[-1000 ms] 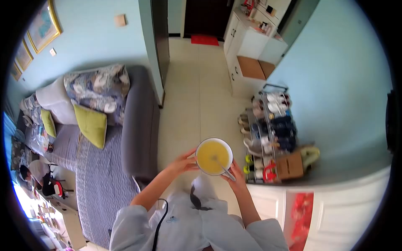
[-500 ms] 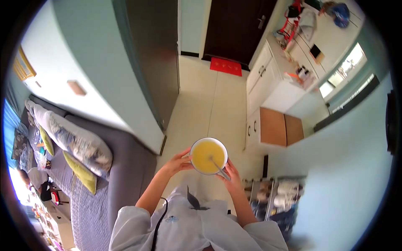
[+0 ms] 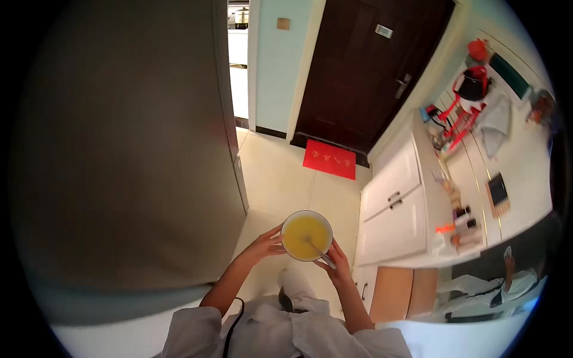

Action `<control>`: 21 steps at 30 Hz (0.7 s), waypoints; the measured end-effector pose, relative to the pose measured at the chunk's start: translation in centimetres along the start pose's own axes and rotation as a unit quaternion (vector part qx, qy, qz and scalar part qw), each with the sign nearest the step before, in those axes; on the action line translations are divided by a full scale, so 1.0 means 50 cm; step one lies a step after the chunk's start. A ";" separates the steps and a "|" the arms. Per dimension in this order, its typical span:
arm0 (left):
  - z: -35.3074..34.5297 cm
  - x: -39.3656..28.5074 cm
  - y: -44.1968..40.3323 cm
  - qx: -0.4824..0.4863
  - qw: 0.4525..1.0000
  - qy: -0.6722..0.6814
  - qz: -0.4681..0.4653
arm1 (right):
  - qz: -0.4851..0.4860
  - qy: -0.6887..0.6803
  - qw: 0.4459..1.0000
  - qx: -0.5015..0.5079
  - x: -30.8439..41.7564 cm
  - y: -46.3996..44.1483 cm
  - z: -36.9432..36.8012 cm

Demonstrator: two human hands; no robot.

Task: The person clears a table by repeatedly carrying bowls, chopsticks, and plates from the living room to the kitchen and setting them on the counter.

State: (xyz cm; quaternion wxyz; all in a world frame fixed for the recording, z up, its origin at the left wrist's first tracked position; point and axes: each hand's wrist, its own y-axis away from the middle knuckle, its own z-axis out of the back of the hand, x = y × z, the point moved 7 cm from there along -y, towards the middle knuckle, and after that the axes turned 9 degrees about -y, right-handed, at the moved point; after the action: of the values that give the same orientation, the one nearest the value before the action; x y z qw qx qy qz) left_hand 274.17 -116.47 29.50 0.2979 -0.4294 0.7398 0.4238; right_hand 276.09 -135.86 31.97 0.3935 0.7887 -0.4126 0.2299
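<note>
A round white bowl (image 3: 306, 211) with a dark rim is held out in front of my body, roughly level. Yellow liquid (image 3: 298, 231) fills much of it. A spoon (image 3: 323, 256) stands in the liquid, its handle leaning over the rim on the near right side. Gripping the bowl's left side is my left hand (image 3: 265, 246), its fingers against the outer wall. My right hand (image 3: 337, 265) supports the right side, close beside the spoon handle. The undersides of the bowl and some fingertips are hidden.
A tall dark panel (image 3: 131, 143) stands close on the left. Ahead are a dark brown door (image 3: 358, 77) and a red mat (image 3: 329, 159) on pale floor tiles. White cabinets (image 3: 394, 206) line the right, with bottles and bags on top. A mirror (image 3: 495, 286) hangs lower right.
I have walked forward, with a foot now showing below the bowl. The door, mat and cabinets appear nearer, and the sofa has left view. Both hands still hold the bowl.
</note>
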 end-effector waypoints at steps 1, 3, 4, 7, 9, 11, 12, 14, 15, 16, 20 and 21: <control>0.032 -0.036 -0.065 -0.011 1.000 0.007 0.006 | -0.002 0.001 1.000 0.003 0.024 -0.078 -0.011; 0.098 -0.115 -0.205 -0.024 1.000 0.014 -0.003 | -0.004 -0.009 1.000 0.014 0.080 -0.248 -0.033; 0.134 -0.147 -0.268 -0.035 0.999 0.024 -0.005 | -0.007 -0.003 1.000 0.023 0.114 -0.337 -0.049; 0.236 -0.266 -0.428 -0.053 0.995 0.074 -0.049 | -0.019 0.024 0.999 0.045 0.183 -0.571 -0.101; 0.316 -0.339 -0.520 -0.088 0.994 0.053 -0.045 | -0.030 0.032 0.998 0.050 0.217 -0.726 -0.139; 0.377 -0.447 -0.595 -0.097 0.987 0.093 -0.083 | -0.058 0.044 0.995 0.074 0.276 -0.860 -0.228; 0.413 -0.488 -0.631 -0.112 0.986 0.094 -0.079 | -0.057 0.046 0.993 0.089 0.300 -0.924 -0.266; 0.483 -0.571 -0.699 -0.138 0.981 0.104 -0.085 | -0.060 0.048 0.991 0.110 0.346 -1.054 -0.353; 0.527 -0.614 -0.726 -0.157 0.977 0.113 -0.094 | -0.067 0.059 0.989 0.122 0.351 -1.123 -0.394; 0.572 -0.653 -0.755 -0.175 0.972 0.122 -0.103 | -0.077 0.062 0.988 0.115 0.350 -1.196 -0.421; 0.780 -0.772 -0.858 -0.224 0.954 0.143 -0.141 | -0.116 0.074 0.981 0.134 0.346 -1.443 -0.583; 0.817 -0.802 -0.863 -0.228 0.953 0.146 -0.139 | -0.122 0.079 0.977 0.155 0.344 -1.495 -0.641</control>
State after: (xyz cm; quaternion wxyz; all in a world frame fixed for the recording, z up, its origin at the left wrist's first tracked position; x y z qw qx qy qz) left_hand 333.81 -76.77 26.82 0.1371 -0.6418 0.5920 0.4678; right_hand 346.60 -91.82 30.30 0.3228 0.8641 -0.2399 0.3026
